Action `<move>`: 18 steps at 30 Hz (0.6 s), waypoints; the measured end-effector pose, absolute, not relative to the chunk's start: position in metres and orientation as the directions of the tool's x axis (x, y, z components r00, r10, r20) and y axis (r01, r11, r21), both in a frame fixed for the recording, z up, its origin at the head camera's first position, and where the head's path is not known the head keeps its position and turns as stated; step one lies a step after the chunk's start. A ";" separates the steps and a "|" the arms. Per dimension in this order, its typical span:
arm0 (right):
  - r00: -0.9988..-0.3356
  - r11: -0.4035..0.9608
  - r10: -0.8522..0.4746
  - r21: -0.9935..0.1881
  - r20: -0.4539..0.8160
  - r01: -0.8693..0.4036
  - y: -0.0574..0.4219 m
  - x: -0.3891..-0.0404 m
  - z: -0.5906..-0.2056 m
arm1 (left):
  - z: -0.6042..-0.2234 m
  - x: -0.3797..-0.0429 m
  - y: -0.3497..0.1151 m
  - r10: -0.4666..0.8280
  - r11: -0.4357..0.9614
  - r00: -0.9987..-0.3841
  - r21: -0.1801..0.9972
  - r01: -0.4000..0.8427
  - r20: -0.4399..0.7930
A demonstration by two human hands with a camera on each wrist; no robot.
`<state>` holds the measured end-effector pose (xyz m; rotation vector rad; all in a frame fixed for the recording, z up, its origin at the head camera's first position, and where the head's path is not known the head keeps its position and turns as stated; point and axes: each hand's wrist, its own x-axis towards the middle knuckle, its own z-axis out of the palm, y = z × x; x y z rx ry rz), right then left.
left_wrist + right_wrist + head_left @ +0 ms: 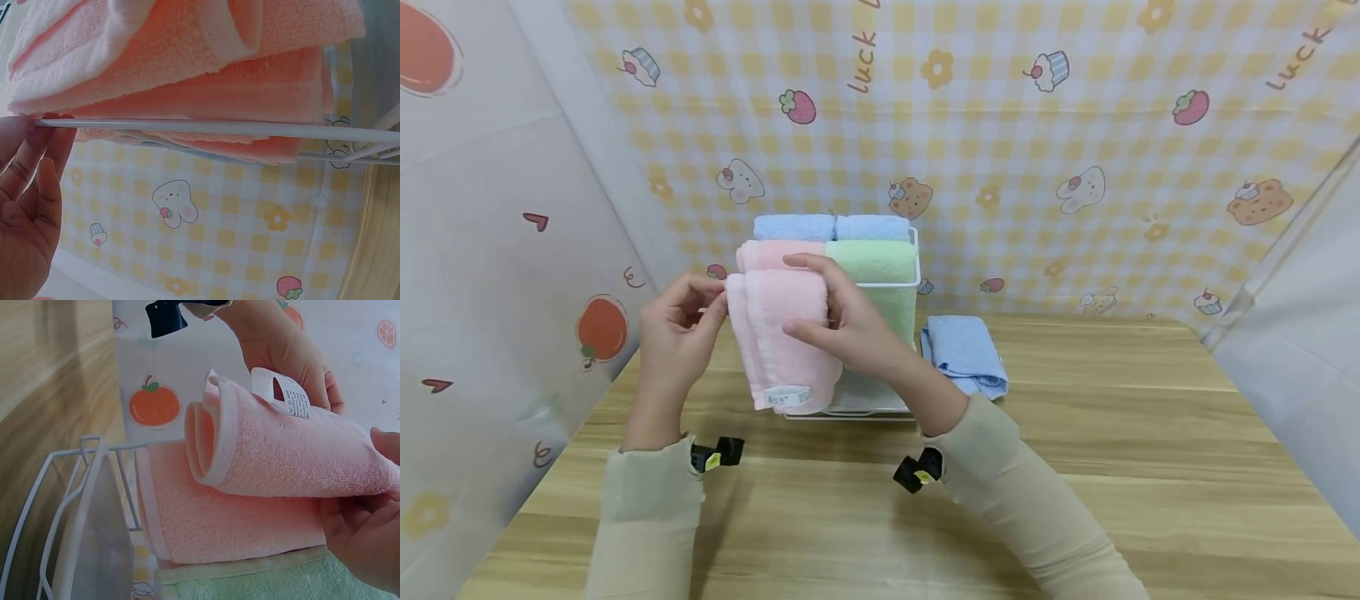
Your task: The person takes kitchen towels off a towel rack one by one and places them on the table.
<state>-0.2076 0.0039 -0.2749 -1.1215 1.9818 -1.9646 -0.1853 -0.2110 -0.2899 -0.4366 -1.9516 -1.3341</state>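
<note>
A folded pink towel (786, 350) with a white label hangs at the front of a white wire basket (887, 286). My left hand (673, 337) pinches its upper left corner between thumb and fingers, right by the basket's white rim (187, 127) in the left wrist view. On the other side, my right hand (861, 329) grips the towel's right edge, thumb in front and fingers over the top. Another pink towel (250, 528) stands in the basket behind the held one, beside a green towel (876, 262). The layered folds of the held towel show in the right wrist view.
Two blue towels (793, 227) fill the back row of the basket. Right of it, a folded blue towel (966, 346) lies on the wooden table (1112, 433). A checked patterned curtain (985, 150) stands behind, with a white patterned sheet (490, 250) on the left.
</note>
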 end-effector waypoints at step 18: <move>-0.707 -0.126 -0.566 -0.892 0.424 -0.433 0.004 -0.205 -0.269 | -0.287 -0.184 -0.211 -0.104 0.443 -0.689 0.654 0.614 0.717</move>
